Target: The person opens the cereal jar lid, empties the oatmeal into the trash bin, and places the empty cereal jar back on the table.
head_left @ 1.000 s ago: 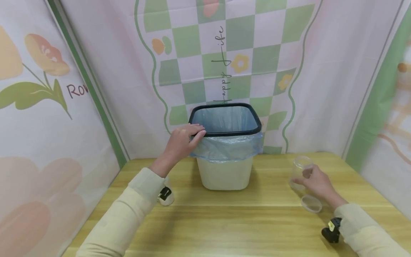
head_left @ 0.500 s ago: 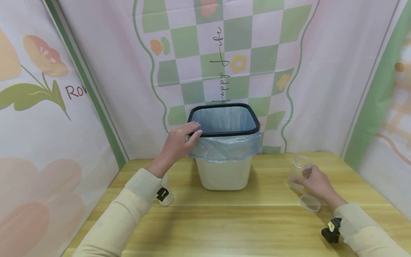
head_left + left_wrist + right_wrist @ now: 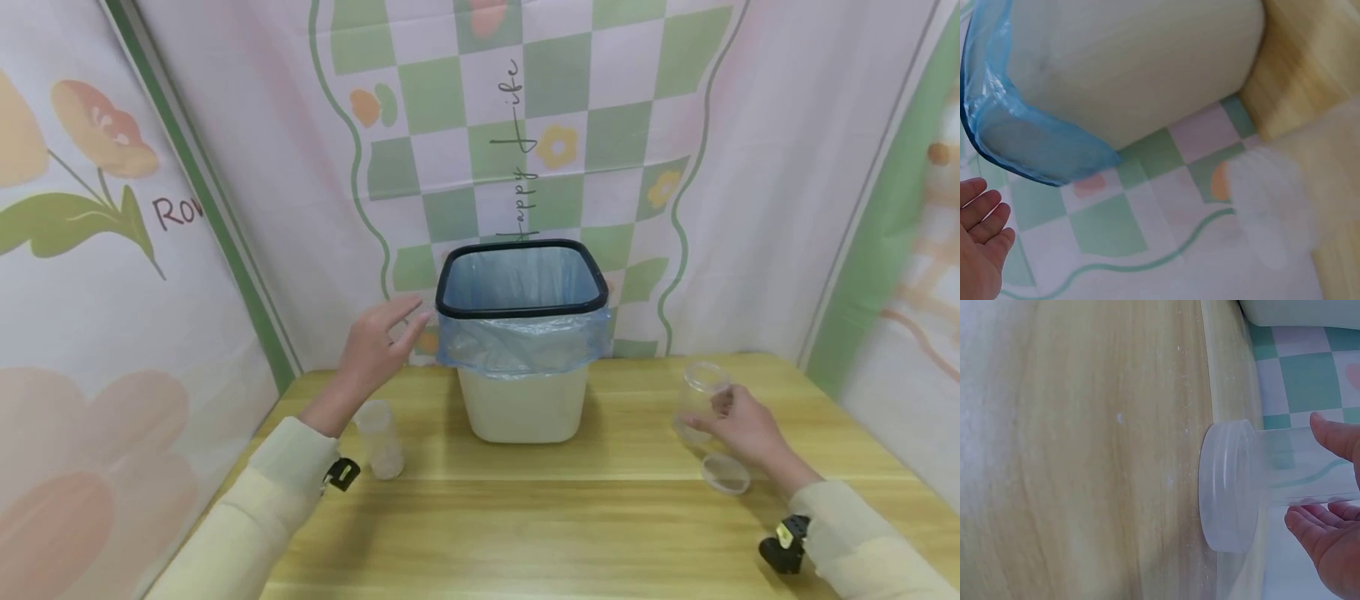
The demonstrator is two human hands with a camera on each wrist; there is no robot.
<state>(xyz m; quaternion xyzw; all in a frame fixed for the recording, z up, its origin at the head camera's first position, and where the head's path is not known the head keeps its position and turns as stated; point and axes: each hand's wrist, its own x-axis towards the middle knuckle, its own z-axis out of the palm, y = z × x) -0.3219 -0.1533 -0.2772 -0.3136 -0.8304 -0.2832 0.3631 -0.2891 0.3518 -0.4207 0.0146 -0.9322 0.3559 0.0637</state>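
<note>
- Jar of clear, colourless plastic, straight-sided and cylindrical: standing upright on the yellowish wood-grain tabletop, well to the right of a cream, round-cornered bin.
- Showing a pale ring at the mouth, and letting the green wavy line of the white-and-green checked cloth backdrop come through the smooth wall in the right wrist view.
- Right hand: gripping the jar from the side, thumb pressing on one side, fingers curling against the other.
- Round, shallow lid of translucent plastic: lying on the tabletop just in front of the jar, looking milky.
- Left hand: hovering just left of the bin, apart from it, fingers extending, thumb spreading away from them.
- Second clear, cylindrical jar: standing near the pale yellow left sleeve, looking cloudier at the base, blurring in the left wrist view.
- Blue translucent plastic liner: folding over the outside of the bin, below the black rim.
</note>
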